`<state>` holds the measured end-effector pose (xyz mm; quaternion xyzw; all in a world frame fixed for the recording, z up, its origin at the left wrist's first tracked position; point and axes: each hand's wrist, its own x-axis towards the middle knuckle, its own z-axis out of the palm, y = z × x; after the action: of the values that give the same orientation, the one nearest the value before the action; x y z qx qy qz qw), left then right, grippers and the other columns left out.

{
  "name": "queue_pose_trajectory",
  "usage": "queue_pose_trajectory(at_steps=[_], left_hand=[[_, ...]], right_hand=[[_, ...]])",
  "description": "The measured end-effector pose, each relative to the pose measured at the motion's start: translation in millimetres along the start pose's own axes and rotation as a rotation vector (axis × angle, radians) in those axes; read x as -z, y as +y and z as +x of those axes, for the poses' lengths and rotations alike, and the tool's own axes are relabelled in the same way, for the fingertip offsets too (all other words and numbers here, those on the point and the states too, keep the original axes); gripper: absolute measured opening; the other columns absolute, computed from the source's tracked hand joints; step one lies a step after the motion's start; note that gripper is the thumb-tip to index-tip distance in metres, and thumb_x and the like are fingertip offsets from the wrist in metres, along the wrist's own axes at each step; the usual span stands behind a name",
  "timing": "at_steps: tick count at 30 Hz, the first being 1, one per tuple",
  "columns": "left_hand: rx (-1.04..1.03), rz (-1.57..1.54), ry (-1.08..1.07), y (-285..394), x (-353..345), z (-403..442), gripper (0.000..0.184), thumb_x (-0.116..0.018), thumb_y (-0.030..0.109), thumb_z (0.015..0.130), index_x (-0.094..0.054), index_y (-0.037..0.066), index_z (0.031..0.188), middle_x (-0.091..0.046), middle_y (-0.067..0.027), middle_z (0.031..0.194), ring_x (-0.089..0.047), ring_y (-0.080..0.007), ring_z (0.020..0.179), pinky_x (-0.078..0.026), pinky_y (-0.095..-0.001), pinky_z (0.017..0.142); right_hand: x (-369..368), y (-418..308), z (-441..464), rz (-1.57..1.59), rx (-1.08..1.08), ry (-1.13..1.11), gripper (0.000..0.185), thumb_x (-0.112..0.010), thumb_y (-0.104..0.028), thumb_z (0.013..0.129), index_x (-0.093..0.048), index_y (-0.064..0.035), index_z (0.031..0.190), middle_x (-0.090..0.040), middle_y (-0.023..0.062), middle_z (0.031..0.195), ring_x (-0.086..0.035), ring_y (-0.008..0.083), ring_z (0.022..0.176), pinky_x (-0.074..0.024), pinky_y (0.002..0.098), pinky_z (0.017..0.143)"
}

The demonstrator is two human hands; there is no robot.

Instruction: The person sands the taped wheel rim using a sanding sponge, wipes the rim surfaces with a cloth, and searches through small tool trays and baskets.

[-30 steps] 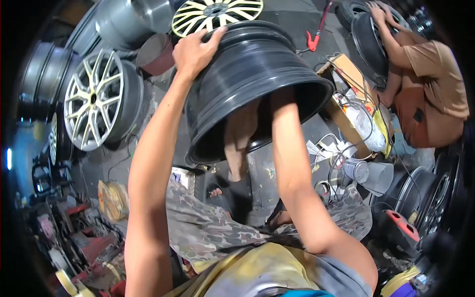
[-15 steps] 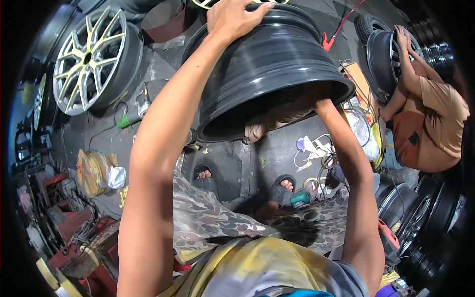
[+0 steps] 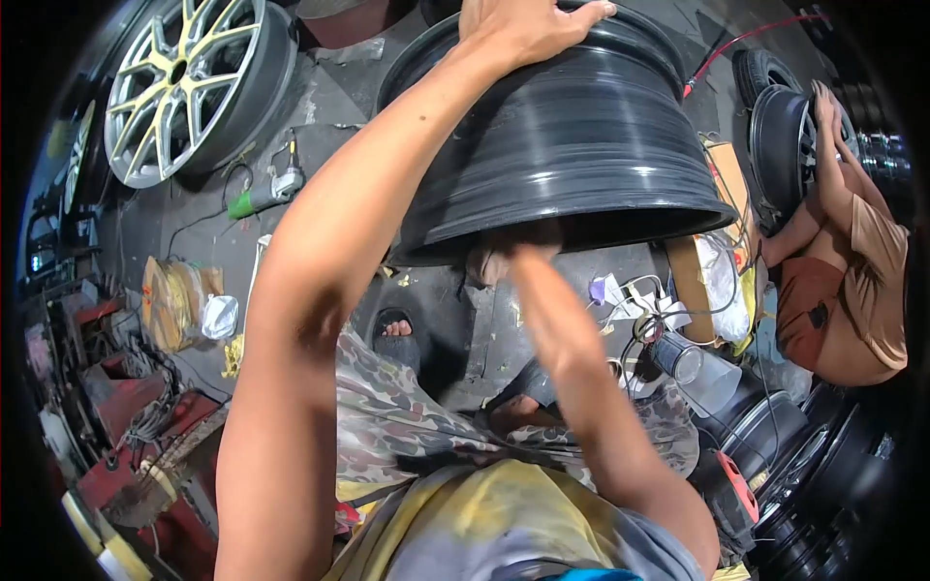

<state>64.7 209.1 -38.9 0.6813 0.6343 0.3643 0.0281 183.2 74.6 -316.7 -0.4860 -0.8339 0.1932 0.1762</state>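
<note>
A black wheel rim [image 3: 572, 145] stands tilted in front of me, its open side facing down toward me. My left hand [image 3: 528, 29] grips its far upper edge, thumb stretched to the right; the other fingertips are partly out of sight. Under the near lip, my right hand [image 3: 528, 240] reaches into the barrel. It is blurred and its fingers are mostly hidden. A crumpled greyish-brown cloth [image 3: 487, 267] is bunched at that hand, hanging just below the lip.
A two-tone spoked wheel [image 3: 177, 73] stands at left, near a green-handled power tool [image 3: 254, 198]. At right, another person [image 3: 843, 281] crouches by a wheel [image 3: 780, 136]. Cables [image 3: 649, 324], a clear plastic container [image 3: 712, 382] and dark rims [image 3: 765, 426] lie to my right.
My right hand and the cloth have swept left inside the rim. The rim and my left hand appear further right in view, partly because the view shifted.
</note>
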Motion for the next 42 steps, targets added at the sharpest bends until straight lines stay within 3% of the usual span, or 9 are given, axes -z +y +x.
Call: queue_pose_trajectory(at_steps=[2, 4, 5, 6, 9, 17, 29, 34, 42], left_hand=[[0.066, 0.005, -0.010, -1.6, -6.0, 4.0, 0.056, -0.063, 0.055, 0.085, -0.076, 0.001, 0.085, -0.070, -0.0266, 0.085, -0.068, -0.0415, 0.092, -0.052, -0.0461, 0.082], [-0.006, 0.060, 0.028, -19.2, -21.8, 6.2, 0.059, -0.058, 0.069, 0.085, -0.077, 0.017, 0.107, -0.074, -0.0167, 0.089, -0.072, -0.0350, 0.089, -0.056, -0.0439, 0.078], [0.067, 0.148, -0.029, -15.1, -20.3, 6.5, 0.059, -0.058, 0.068, 0.086, -0.077, 0.015, 0.105, -0.074, -0.0166, 0.088, -0.072, -0.0349, 0.086, -0.056, -0.0434, 0.076], [0.088, 0.125, -0.089, -9.6, -13.4, 6.2, 0.074, -0.055, 0.072, 0.086, -0.074, 0.006, 0.112, -0.074, -0.0194, 0.097, -0.071, -0.0358, 0.095, -0.054, -0.0429, 0.086], [0.118, 0.127, -0.060, -10.8, -11.1, 2.1, 0.061, -0.058, 0.067, 0.087, -0.077, 0.011, 0.103, -0.072, -0.0212, 0.084, -0.070, -0.0393, 0.085, -0.054, -0.0467, 0.078], [0.152, 0.097, -0.051, -14.3, 0.9, -0.9, 0.055, -0.061, 0.064, 0.086, -0.077, 0.013, 0.103, -0.071, -0.0231, 0.082, -0.069, -0.0418, 0.083, -0.053, -0.0482, 0.075], [0.152, 0.127, -0.055, -2.5, -2.6, -2.1, 0.056, -0.060, 0.064, 0.087, -0.077, 0.012, 0.099, -0.070, -0.0218, 0.078, -0.069, -0.0414, 0.080, -0.053, -0.0479, 0.074], [0.139, 0.116, -0.036, -5.9, -2.2, -9.5, 0.056, -0.061, 0.065, 0.086, -0.076, 0.010, 0.089, -0.069, -0.0226, 0.074, -0.069, -0.0424, 0.077, -0.053, -0.0494, 0.070], [0.091, 0.081, -0.024, -6.0, -5.8, -10.3, 0.055, -0.062, 0.063, 0.086, -0.078, 0.012, 0.095, -0.069, -0.0196, 0.071, -0.069, -0.0390, 0.071, -0.052, -0.0465, 0.066]], right_hand=[[-12.7, -17.6, 2.0, 0.000, 0.035, -0.059, 0.036, -0.053, -0.030, 0.099, -0.057, -0.0089, 0.127, -0.057, 0.0144, 0.122, -0.054, 0.0303, 0.112, -0.0468, 0.0390, 0.095], [-17.0, -22.5, 8.5, -0.014, 0.055, -0.091, 0.035, -0.053, -0.030, 0.099, -0.057, -0.0088, 0.126, -0.057, 0.0142, 0.120, -0.054, 0.0299, 0.111, -0.0469, 0.0388, 0.094], [-14.2, -19.1, 13.0, -0.016, 0.049, -0.098, 0.035, -0.053, -0.030, 0.099, -0.057, -0.0088, 0.126, -0.057, 0.0140, 0.119, -0.055, 0.0297, 0.110, -0.0470, 0.0387, 0.093], [-11.1, -13.6, 16.3, -0.016, 0.033, -0.110, 0.034, -0.053, -0.030, 0.099, -0.057, -0.0088, 0.126, -0.057, 0.0139, 0.118, -0.055, 0.0295, 0.109, -0.0471, 0.0387, 0.093], [10.9, 19.0, 20.3, -0.019, -0.088, -0.118, 0.033, -0.052, -0.030, 0.099, -0.057, -0.0087, 0.125, -0.058, 0.0135, 0.116, -0.055, 0.0289, 0.107, -0.0474, 0.0384, 0.091], [83.0, 124.4, 9.6, -0.075, -0.539, 0.049, 0.031, -0.051, -0.029, 0.100, -0.058, -0.0084, 0.122, -0.058, 0.0124, 0.110, -0.056, 0.0273, 0.101, -0.0481, 0.0378, 0.088], [11.9, -35.2, 64.6, 0.296, -0.204, 0.051, 0.027, -0.049, -0.027, 0.101, -0.059, -0.0081, 0.117, -0.059, 0.0108, 0.101, -0.057, 0.0249, 0.093, -0.0491, 0.0369, 0.082], [53.8, 22.1, 75.7, 0.282, -0.334, 0.197, 0.026, -0.048, -0.027, 0.102, -0.059, -0.0079, 0.116, -0.060, 0.0102, 0.097, -0.057, 0.0238, 0.089, -0.0495, 0.0365, 0.080], [116.4, 137.2, 40.1, 0.052, -0.607, 0.283, 0.025, -0.047, -0.026, 0.103, -0.060, -0.0077, 0.113, -0.061, 0.0091, 0.091, -0.058, 0.0222, 0.083, -0.0502, 0.0359, 0.076]])
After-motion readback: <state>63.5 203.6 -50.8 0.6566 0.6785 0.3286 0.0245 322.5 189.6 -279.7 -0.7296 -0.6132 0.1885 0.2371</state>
